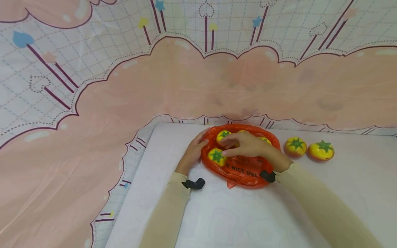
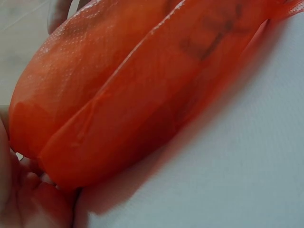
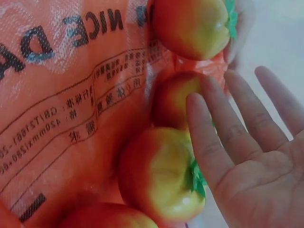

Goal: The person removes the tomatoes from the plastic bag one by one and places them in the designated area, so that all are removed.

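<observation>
A red plastic bag (image 1: 245,168) with dark printing lies spread open on the table, holding several yellow-red tomatoes with green star-shaped tops. At its left side, my left hand (image 1: 194,151) grips the rim; the left wrist view shows the bag's outer side (image 2: 109,109) against the palm. My right hand (image 1: 248,144) reaches over the bag, fingers extended and nothing held. One tomato (image 1: 217,157) lies near its fingertips, another tomato (image 1: 223,136) just behind. In the right wrist view the spread fingers are close to a tomato (image 3: 159,175) inside the bag.
To the right of the bag, a tomato (image 1: 295,147) and a second tomato (image 1: 321,151) sit side by side on the white table (image 1: 235,220). Behind the table hangs a patterned pink-and-white cloth (image 1: 198,86).
</observation>
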`<state>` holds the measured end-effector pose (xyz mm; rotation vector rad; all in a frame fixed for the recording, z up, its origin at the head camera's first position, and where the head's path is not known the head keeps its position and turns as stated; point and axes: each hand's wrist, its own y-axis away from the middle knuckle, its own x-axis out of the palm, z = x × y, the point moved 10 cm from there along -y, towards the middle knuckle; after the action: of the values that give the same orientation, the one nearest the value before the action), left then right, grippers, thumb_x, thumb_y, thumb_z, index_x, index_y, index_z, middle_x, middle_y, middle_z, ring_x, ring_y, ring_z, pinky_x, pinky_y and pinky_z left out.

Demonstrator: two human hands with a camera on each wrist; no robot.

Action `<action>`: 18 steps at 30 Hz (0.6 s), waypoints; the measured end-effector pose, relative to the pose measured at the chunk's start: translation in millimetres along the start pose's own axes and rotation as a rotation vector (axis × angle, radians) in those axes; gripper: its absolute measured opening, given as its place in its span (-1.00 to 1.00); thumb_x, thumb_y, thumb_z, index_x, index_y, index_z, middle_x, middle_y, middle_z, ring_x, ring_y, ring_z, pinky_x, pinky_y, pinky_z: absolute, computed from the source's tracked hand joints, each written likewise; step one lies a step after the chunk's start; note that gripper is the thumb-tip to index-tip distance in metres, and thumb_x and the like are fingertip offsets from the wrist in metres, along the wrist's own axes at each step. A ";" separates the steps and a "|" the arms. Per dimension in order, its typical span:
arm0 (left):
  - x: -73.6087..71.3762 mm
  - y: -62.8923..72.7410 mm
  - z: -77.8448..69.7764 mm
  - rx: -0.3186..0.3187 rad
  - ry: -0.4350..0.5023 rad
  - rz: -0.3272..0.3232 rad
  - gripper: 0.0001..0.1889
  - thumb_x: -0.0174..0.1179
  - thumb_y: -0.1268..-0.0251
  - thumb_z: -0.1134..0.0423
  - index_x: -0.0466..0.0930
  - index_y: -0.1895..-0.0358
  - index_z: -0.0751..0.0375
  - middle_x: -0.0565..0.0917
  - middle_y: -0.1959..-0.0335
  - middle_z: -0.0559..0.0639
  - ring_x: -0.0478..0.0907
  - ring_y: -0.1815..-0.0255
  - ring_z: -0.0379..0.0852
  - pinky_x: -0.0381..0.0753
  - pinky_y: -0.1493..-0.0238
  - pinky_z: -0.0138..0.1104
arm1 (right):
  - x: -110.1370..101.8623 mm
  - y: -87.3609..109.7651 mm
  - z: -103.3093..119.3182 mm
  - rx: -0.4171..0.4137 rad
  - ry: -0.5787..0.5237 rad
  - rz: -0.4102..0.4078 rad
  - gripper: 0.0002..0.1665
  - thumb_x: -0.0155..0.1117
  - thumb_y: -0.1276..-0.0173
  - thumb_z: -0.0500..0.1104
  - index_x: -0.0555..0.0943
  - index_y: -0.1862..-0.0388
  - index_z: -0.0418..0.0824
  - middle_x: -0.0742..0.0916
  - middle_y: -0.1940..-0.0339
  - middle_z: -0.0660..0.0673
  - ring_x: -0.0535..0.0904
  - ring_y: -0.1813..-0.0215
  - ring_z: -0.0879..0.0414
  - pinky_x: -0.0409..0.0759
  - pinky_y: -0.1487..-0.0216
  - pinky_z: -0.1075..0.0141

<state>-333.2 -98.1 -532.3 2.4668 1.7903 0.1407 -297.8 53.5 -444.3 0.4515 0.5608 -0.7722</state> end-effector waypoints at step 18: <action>-0.1 2.3 -1.8 -0.003 -0.026 -0.003 -0.51 -0.03 -0.60 0.14 0.35 -0.48 -0.42 0.32 -0.57 -0.23 0.28 -0.58 -0.05 0.39 -0.51 -0.05 | 20.5 -15.8 2.6 0.007 0.064 0.060 -0.23 0.41 -0.28 0.28 0.57 -0.39 0.01 0.70 -0.27 0.01 0.63 -0.29 0.01 0.62 -0.32 0.03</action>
<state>-331.3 -98.9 -530.2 2.4527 1.7819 0.1108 -296.9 31.3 -457.7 0.4984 0.6021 -0.7041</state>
